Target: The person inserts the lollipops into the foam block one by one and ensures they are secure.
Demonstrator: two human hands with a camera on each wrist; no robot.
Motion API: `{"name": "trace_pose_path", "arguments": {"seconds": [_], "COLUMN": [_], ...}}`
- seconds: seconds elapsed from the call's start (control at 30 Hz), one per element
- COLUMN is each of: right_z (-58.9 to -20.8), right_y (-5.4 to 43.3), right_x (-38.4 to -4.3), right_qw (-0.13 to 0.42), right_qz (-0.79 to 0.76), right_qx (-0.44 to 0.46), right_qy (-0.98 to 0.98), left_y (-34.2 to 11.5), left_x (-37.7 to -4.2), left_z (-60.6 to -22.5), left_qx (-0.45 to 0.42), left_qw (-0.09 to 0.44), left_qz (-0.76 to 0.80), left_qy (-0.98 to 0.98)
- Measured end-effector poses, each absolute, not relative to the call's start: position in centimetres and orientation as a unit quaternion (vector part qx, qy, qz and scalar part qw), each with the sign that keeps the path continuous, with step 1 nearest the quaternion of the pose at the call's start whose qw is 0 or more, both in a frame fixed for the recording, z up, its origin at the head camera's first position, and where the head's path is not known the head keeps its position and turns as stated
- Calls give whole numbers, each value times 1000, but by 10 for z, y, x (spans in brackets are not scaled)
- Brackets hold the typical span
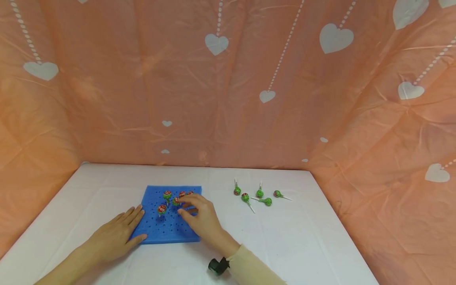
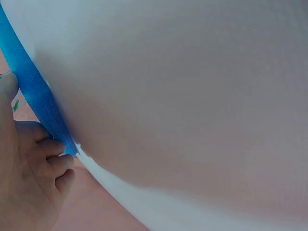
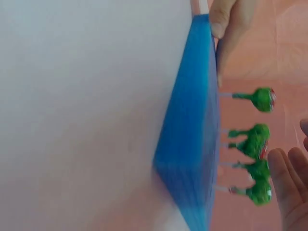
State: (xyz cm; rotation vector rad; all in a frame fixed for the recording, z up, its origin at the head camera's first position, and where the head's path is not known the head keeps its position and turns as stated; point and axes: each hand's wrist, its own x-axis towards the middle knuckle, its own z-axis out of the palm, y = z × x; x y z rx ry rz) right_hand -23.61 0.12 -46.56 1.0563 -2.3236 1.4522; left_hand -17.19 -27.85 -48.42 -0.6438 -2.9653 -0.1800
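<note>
Orange drapes w/ white hearts surround a white worktop. Head view: we note five planted lollipops upright in a blue holed board & five loose lollipops lying to its right. Left grip rests flat at the board's left edge; right grip is beside the planted heads, thumb & fingertips apart, apparently released. For a sound fit, we'd advise pinching the stick, pushing straight down, board steadied, neighbours not nudged. Loose sticks vary: two point to the far side, one left, one right, one near-right. Left wrist view: fingers at board edge, nothing clasped. Right wrist view: planted sticks' long axes approx. perpendicular to board face, heads outward; fingertip contact unclear.
</note>
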Motion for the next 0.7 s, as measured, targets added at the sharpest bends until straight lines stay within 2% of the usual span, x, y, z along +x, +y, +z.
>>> {"name": "trace_pose_path", "arguments": {"seconds": [0.27,0.7], "right_z": [-463,-472], "right_y": [32,90], "right_x": [-243,-267], "right_qw": [120,192], "right_qz": [507,475], "right_qx": [316,249], "right_qy": [-793,-822], "left_y": [-281,-279], "left_x": [-174,-172], "left_z": [-487,-487], "left_qx": [-206,-209], "left_qw": [38,44], "left_qz": [-63,-66], "left_qy": [-976,-975]}}
